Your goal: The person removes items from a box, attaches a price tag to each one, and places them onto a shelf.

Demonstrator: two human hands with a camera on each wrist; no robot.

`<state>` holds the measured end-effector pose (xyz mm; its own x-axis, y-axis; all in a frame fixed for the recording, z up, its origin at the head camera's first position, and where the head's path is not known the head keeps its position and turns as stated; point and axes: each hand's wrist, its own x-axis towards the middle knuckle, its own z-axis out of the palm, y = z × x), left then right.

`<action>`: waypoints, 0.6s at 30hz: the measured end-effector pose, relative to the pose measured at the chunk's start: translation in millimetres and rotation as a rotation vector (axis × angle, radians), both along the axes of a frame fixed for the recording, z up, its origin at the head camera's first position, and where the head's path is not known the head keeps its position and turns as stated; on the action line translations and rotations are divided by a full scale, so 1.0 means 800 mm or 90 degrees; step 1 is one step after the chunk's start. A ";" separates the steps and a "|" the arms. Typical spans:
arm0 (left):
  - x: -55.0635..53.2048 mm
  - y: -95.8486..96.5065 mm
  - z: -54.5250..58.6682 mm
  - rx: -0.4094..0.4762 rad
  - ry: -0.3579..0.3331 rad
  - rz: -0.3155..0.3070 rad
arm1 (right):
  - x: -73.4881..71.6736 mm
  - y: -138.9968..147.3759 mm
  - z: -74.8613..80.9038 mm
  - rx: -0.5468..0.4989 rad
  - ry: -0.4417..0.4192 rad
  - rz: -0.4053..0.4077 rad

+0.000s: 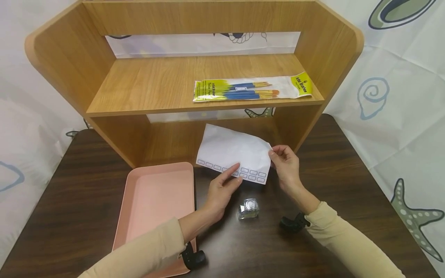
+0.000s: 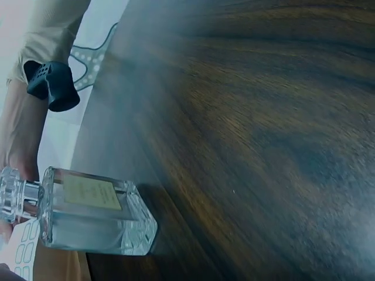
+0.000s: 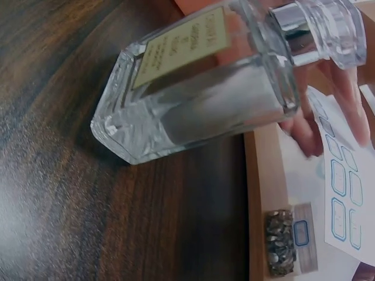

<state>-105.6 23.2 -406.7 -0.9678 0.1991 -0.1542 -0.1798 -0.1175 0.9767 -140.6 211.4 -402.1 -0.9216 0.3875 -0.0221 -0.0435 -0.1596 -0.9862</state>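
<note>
My right hand pinches the right edge of a white sheet of stickers between thumb and fingers. Small blue-bordered labels run in rows along its lower edge. My left hand reaches over that edge, index finger extended across the labels and thumb spread slightly below it. Beneath the hands a square clear glass perfume bottle stands upright on the dark table. In the right wrist view the bottle shows a pale gold label and a clear faceted cap, with left fingers beyond it near the sheet.
A pink tray lies left of the bottle, under my left forearm. Behind stands a wooden shelf unit with a packet of artist brushes on its upper board. A small clear labelled container shows in the right wrist view.
</note>
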 end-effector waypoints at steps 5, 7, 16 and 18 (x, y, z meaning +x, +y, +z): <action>-0.002 0.011 -0.002 0.026 -0.003 0.066 | 0.003 -0.004 0.000 -0.002 -0.029 0.002; -0.002 0.013 -0.003 0.023 0.002 0.075 | 0.004 -0.005 0.000 0.000 -0.037 0.004; -0.004 0.011 -0.007 -0.031 0.036 0.073 | 0.005 -0.007 -0.007 0.002 -0.037 0.005; -0.005 0.010 -0.009 -0.037 0.039 0.072 | 0.006 -0.007 -0.009 -0.001 -0.033 0.006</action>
